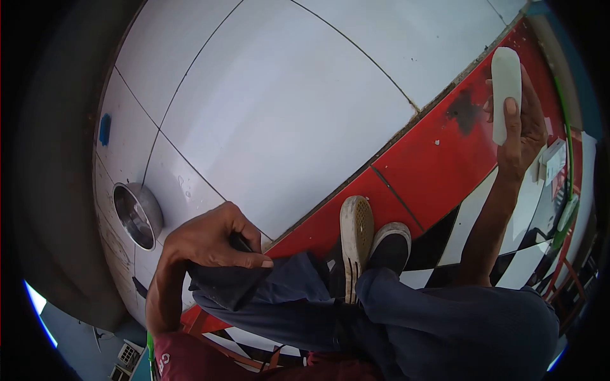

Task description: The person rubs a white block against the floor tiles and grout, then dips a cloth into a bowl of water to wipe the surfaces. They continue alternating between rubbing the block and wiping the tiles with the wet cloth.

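Observation:
My right hand [522, 136], raised at the upper right, grips a pale, flat, elongated piece with rounded ends [507, 76]. The thumb presses on its near face and the other fingers wrap behind it. Over my bent left leg, my left hand [213, 238] is closed with thumb and fingers curled around a dark grey sheet-like piece [229, 286]. Part of that piece hangs below the hand, and I cannot make out its exact kind. The two hands are far apart.
A metal bowl [138, 216] stands on the white tiles [279, 108] at left, with a small blue object [105, 129] beyond it. Red edging tiles [419, 159] run diagonally past my shoes [357, 232]. A white box [554, 159] sits near my right arm.

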A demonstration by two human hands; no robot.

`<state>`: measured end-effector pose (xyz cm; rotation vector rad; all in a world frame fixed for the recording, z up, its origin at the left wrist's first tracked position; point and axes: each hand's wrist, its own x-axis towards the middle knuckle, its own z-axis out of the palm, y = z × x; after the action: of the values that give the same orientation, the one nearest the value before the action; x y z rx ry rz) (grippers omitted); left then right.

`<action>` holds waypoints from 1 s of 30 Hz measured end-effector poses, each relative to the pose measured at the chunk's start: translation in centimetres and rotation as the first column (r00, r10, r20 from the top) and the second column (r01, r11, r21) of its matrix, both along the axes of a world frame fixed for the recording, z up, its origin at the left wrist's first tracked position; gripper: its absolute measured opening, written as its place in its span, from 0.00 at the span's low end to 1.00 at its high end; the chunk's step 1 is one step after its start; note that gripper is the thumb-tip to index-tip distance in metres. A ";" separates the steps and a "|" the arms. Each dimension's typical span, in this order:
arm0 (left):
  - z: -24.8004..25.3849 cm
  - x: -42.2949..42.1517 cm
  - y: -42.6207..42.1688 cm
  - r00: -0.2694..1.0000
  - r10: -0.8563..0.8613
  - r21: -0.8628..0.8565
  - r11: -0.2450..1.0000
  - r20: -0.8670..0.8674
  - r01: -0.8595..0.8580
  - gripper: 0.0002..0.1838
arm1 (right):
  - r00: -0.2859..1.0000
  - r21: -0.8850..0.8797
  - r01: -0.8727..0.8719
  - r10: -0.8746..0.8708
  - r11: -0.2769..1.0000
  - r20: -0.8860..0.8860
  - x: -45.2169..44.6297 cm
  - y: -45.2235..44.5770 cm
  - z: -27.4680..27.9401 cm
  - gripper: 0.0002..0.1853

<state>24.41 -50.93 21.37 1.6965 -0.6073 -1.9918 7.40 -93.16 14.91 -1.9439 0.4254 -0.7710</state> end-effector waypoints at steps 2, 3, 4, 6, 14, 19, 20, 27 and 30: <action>0.7 1.5 -3.2 0.937 0.174 -0.284 0.955 0.303 -0.086 0.14 | 1.000 0.039 -0.027 0.027 0.999 0.012 0.2 0.1 0.1 0.23; 0.6 2.6 -6.1 0.833 0.229 -0.344 0.938 0.504 -0.050 0.14 | 1.000 0.032 -0.024 0.024 0.999 0.017 0.3 0.2 0.2 0.23; 0.0 3.7 -9.3 0.723 0.267 -0.335 0.941 0.638 -0.052 0.15 | 1.000 0.025 -0.020 0.019 1.000 0.020 0.3 0.4 0.2 0.23; -4.4 5.5 -15.6 0.373 0.544 -0.597 0.802 0.751 0.031 0.21 | 1.000 -0.008 -0.005 0.005 1.000 -0.002 0.1 0.6 0.2 0.23; -17.2 3.2 -29.4 -0.175 0.721 -0.652 0.686 0.671 0.324 0.15 | 0.991 -0.079 0.113 -0.119 0.990 -0.064 -2.3 -1.2 -1.6 0.23; -13.8 -2.0 -17.1 0.418 0.414 -0.551 0.783 0.809 0.289 0.19 | 0.983 0.116 0.142 -0.127 0.983 -0.132 -2.0 -1.2 -2.2 0.23; -12.9 -2.7 -14.1 0.516 0.237 -0.441 0.840 0.823 0.316 0.19 | 0.987 0.148 0.125 -0.107 0.981 -0.122 -1.6 -1.1 -2.1 0.23; -2.5 2.2 -8.3 0.817 -0.027 -0.142 0.981 0.576 0.133 0.21 | 0.998 0.195 0.029 -0.018 0.980 -0.058 -0.2 0.7 -0.7 0.24; -2.9 5.1 -17.2 0.330 0.489 -0.537 0.841 0.807 0.067 0.20 | 1.000 0.118 0.019 -0.017 0.993 -0.017 -0.3 0.6 0.4 0.24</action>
<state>29.54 -68.12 18.43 2.2775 -1.0430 -0.3444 7.13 -92.52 15.30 -1.8390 0.4881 -0.7267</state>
